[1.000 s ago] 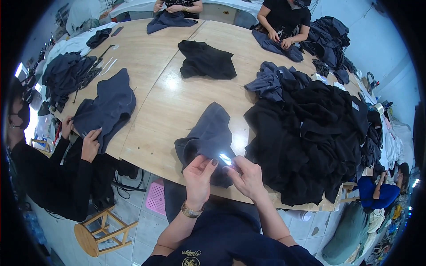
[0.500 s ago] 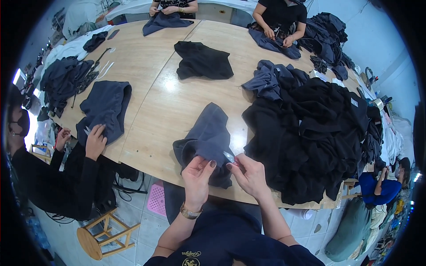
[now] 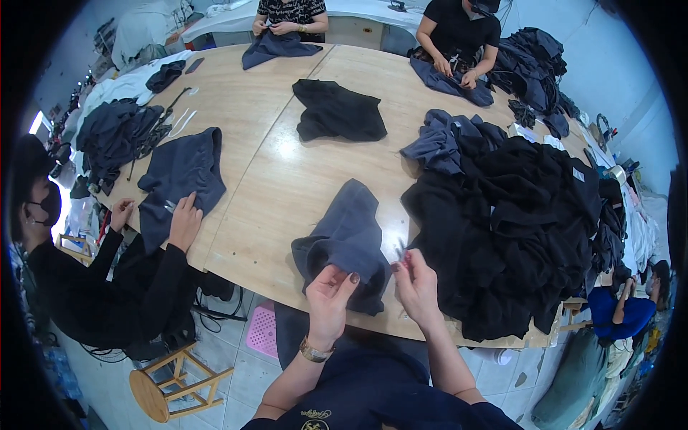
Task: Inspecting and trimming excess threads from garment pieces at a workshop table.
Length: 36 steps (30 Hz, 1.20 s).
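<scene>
As the right grip (image 3: 418,290), closed round small snips (image 3: 400,252), swings clear rightward, the left grip (image 3: 330,297) pinches the grey garment (image 3: 349,218) ahead of it (no cutting now, seemingly).

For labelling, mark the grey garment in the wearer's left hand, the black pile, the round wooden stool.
Grey garment (image 3: 347,240): head view, middle.
Black pile (image 3: 519,215): head view, middle.
Round wooden stool (image 3: 148,395): head view, seat.

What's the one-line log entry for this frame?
left hand: pinches grey garment | right hand: holds snips, off garment | right of garment: black pile
</scene>
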Motion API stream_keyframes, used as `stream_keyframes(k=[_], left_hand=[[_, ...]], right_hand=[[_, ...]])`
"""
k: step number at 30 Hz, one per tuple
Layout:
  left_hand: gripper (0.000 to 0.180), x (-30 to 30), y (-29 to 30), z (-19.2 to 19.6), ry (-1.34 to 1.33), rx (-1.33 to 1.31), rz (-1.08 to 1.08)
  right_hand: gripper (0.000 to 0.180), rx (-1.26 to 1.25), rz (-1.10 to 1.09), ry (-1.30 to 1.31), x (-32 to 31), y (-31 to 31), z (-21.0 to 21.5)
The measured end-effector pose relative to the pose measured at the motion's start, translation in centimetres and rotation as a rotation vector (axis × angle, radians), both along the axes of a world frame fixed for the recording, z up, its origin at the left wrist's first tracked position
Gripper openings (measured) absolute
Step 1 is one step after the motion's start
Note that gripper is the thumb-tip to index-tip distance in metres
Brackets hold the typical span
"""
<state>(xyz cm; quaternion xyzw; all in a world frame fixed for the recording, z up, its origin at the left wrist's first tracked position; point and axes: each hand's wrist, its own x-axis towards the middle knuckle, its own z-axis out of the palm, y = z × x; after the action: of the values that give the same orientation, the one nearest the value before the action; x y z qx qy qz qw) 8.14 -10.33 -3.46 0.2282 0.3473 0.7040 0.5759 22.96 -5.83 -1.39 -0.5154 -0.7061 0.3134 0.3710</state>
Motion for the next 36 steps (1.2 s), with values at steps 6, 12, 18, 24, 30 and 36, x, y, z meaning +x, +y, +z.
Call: stream_keyframes(k=[6,12,18,24,30,36], left_hand=[[0.020,0.5,-0.6,-1.9,-0.037,-0.026,-0.108],[0.018,-1.5,-1.7,-1.8,0.547,-0.093,-0.186],[0.031,-4.1,-0.8,-2.5,1.342,-0.211,0.248],[0.035,-5.1,-0.3,-6.3,1.486,-0.301,0.161],[0.029,-6.7,-0.3,-8.4,0.815,-0.384,-0.103],[0.027,-8.1,-1.1,-4.8,-0.231,-0.164,-0.292]], right_hand=[[0.023,0.011,0.073,0.313,-1.2,0.4,-1.3],[0.027,-0.165,0.090,0.332,-0.7,0.2,-2.4],[0.029,-0.189,0.128,0.412,-0.4,0.2,-2.1],[0.028,-0.213,0.149,0.336,-0.1,0.0,-0.6],[0.026,-0.164,0.098,0.410,0.3,0.3,0.1],[0.025,-0.274,0.033,0.770,2.2,0.4,0.3]])
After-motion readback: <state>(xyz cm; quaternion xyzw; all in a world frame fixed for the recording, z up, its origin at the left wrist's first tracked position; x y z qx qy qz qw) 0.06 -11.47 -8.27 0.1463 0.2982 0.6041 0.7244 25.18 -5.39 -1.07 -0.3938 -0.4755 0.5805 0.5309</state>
